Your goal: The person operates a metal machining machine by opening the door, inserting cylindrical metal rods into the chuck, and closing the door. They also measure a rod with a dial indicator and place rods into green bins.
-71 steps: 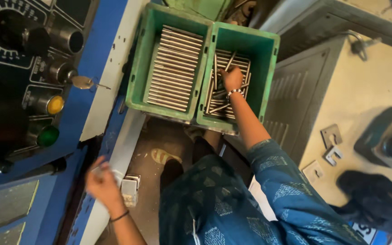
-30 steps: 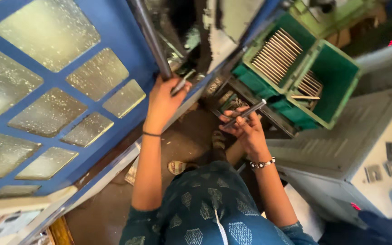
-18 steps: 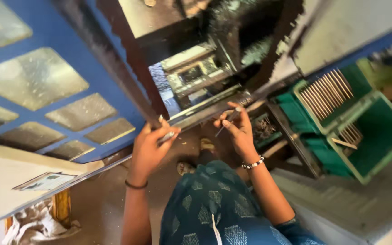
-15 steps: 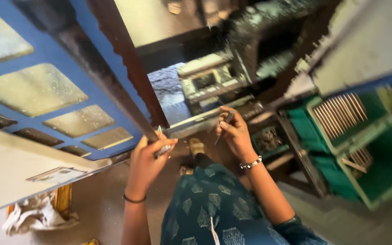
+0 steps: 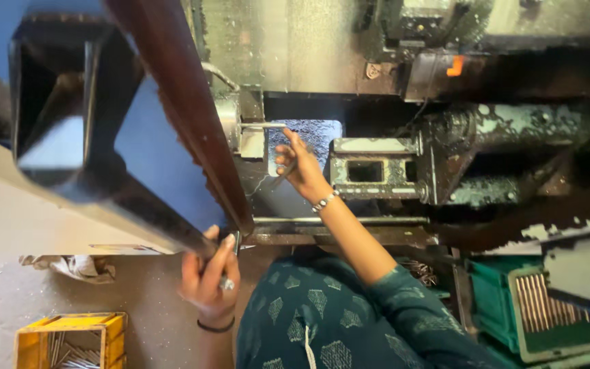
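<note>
My right hand (image 5: 300, 166) reaches into the open machine, fingers closed on a thin metal rod (image 5: 283, 172), just right of the spindle (image 5: 230, 123). A short rod (image 5: 264, 126) sticks out of the spindle toward my fingers. My left hand (image 5: 209, 277) grips the lower edge of the blue sliding door (image 5: 165, 102) at its dark frame; a small shiny metal piece shows between its fingers. A grey tool block (image 5: 377, 171) sits right of my right hand.
A green crate (image 5: 548, 314) with several metal rods stands at the lower right. A yellow crate (image 5: 69, 338) holding rods sits on the floor at the lower left, with a rag (image 5: 69, 266) above it. Dark, grimy machine parts fill the upper right.
The view has swung up into the machine. My right hand moved from the green crate with a rod into the machine by the spindle. My left hand stays on the door edge.
</note>
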